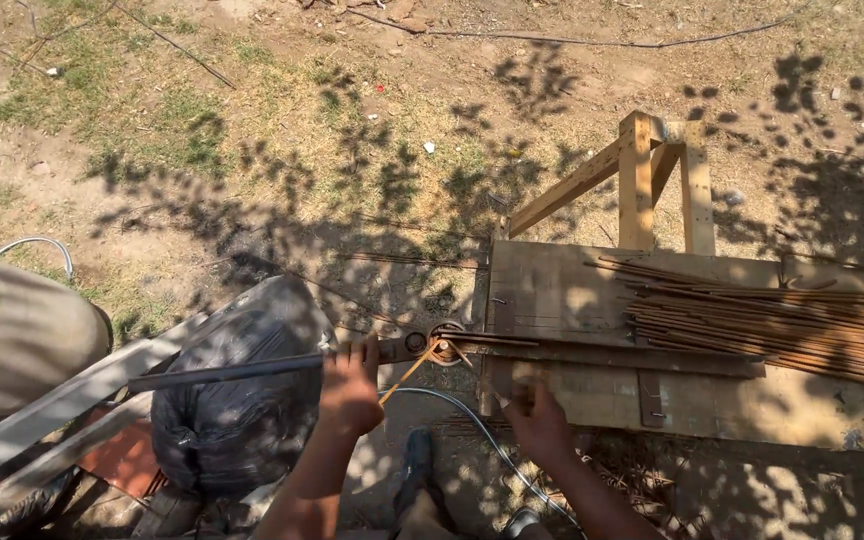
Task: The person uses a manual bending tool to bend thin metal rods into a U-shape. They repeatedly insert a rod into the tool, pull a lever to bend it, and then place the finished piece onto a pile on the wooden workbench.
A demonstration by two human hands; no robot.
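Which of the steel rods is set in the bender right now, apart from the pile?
The single rod along the bench's near edge, ending at the bender by the left hand; the other rods lie bundled farther right.

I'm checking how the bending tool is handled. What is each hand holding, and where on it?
The left hand grips the long dark lever bar near its bench end. The right hand rests on the wooden bench; whether it grips anything cannot be told.

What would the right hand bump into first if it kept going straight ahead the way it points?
Probably the long metal bar lying across the wooden bench. The right hand points up at it from the bench's near edge, though depth is hard to judge.
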